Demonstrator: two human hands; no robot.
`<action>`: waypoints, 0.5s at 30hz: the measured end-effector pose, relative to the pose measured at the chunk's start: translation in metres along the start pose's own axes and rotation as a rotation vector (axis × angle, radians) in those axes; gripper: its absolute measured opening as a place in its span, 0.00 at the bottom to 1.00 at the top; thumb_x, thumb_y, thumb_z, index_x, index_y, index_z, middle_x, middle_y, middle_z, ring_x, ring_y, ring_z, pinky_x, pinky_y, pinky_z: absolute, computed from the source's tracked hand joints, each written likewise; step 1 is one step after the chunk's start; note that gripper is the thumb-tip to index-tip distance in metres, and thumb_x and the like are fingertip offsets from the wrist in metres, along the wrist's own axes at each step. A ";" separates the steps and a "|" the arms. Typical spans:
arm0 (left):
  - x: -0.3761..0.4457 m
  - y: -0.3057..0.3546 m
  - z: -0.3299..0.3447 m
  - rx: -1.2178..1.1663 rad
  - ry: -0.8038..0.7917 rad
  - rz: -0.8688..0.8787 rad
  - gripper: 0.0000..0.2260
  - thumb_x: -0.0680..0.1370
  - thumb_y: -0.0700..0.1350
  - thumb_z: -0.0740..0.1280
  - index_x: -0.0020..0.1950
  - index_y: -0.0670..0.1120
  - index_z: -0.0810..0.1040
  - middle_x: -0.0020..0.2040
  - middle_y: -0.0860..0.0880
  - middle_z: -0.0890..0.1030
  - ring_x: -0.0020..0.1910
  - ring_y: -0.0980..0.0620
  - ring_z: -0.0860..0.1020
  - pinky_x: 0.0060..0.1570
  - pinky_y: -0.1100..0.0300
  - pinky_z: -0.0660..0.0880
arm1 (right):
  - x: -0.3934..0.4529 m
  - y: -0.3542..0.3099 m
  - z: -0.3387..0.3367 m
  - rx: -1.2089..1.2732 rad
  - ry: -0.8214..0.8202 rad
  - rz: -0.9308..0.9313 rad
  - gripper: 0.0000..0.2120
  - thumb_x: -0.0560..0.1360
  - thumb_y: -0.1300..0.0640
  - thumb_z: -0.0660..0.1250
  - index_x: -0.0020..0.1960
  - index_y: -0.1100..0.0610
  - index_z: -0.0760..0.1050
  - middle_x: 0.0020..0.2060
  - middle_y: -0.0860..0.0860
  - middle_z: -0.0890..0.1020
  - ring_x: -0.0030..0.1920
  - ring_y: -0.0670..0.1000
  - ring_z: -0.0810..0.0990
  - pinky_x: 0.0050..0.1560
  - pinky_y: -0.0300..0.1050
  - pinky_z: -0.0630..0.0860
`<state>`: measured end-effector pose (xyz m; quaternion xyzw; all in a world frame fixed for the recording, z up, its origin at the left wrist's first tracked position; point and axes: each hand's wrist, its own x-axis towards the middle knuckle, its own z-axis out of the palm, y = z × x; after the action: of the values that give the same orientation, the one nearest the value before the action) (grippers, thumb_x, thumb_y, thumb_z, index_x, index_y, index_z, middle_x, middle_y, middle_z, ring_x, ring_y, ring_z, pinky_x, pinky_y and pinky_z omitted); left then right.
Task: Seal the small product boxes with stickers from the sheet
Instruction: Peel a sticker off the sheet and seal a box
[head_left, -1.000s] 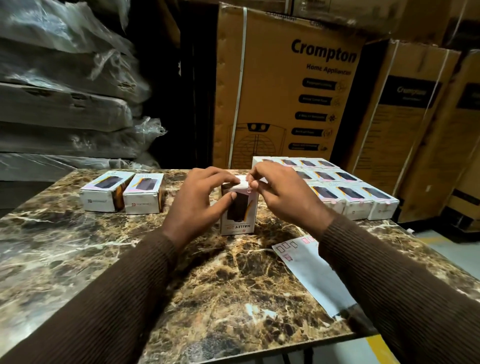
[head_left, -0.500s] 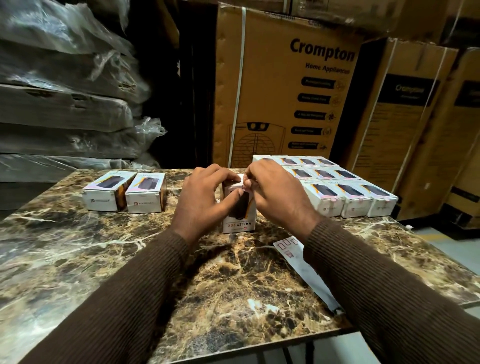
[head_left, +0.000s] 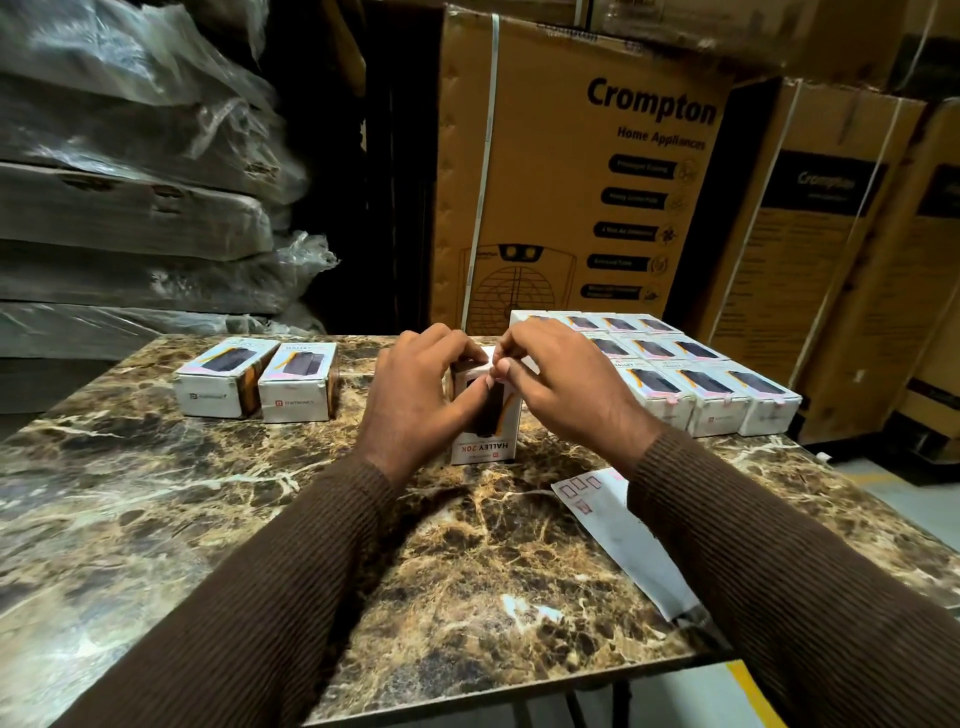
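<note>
We work at a brown marble table with big cardboard boxes behind it. Our left hand grips the small white product box standing in the middle, and our right hand pinches at its top edge, where a sticker is too small to see. The white sticker sheet lies near our right sleeve, and if our fingers slip the sticker may go on crooked.

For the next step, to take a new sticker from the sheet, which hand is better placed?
The right hand, probably. The sticker sheet lies on the table under the right forearm, while the left hand grips the upright box and can steady it.
</note>
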<state>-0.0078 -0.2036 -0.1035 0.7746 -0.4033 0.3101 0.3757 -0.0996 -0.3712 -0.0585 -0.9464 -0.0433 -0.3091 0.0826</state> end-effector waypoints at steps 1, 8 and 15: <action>0.000 0.000 0.000 0.000 0.000 -0.001 0.09 0.80 0.57 0.70 0.54 0.54 0.79 0.49 0.60 0.75 0.50 0.57 0.71 0.56 0.48 0.74 | 0.001 0.002 -0.001 0.016 -0.010 -0.005 0.03 0.83 0.50 0.64 0.53 0.48 0.75 0.49 0.43 0.78 0.53 0.46 0.74 0.49 0.45 0.70; 0.000 -0.001 0.002 0.013 0.003 0.006 0.11 0.79 0.58 0.68 0.56 0.53 0.80 0.50 0.59 0.75 0.51 0.57 0.71 0.54 0.53 0.70 | 0.005 0.003 -0.003 0.032 -0.018 -0.007 0.02 0.81 0.50 0.68 0.53 0.47 0.77 0.50 0.44 0.80 0.53 0.48 0.78 0.53 0.53 0.78; -0.002 -0.003 0.000 0.020 -0.003 0.017 0.16 0.78 0.62 0.64 0.58 0.55 0.80 0.51 0.60 0.77 0.51 0.57 0.71 0.53 0.54 0.68 | 0.004 0.000 0.002 0.032 -0.006 0.028 0.03 0.82 0.50 0.67 0.51 0.46 0.73 0.49 0.42 0.77 0.52 0.47 0.74 0.50 0.48 0.71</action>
<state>-0.0068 -0.2015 -0.1060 0.7753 -0.4072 0.3164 0.3645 -0.0951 -0.3709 -0.0577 -0.9465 -0.0351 -0.3041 0.1019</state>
